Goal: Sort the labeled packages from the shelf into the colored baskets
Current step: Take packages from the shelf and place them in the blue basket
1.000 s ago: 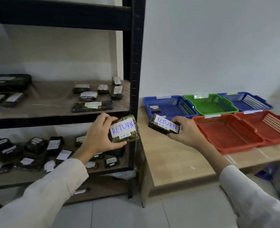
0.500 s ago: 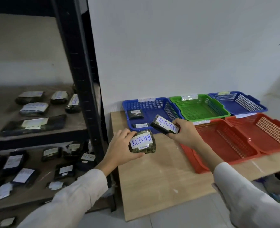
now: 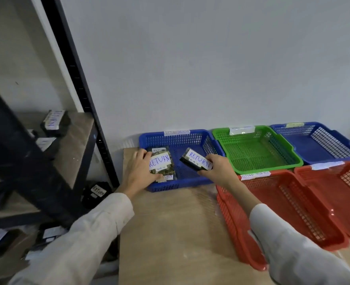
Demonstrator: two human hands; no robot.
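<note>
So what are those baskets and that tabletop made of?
The blue basket, like the green and red ones, looks like moulded plastic: grid mesh walls, slight sheen. The tabletop seems wood or laminate: matte tan with faint grain.

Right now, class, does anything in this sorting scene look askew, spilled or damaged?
Nothing stands out. Both hands hold RETURN packages, left and right, over the left blue basket. The green basket is empty and, like the red baskets, sits level on the table.
</note>
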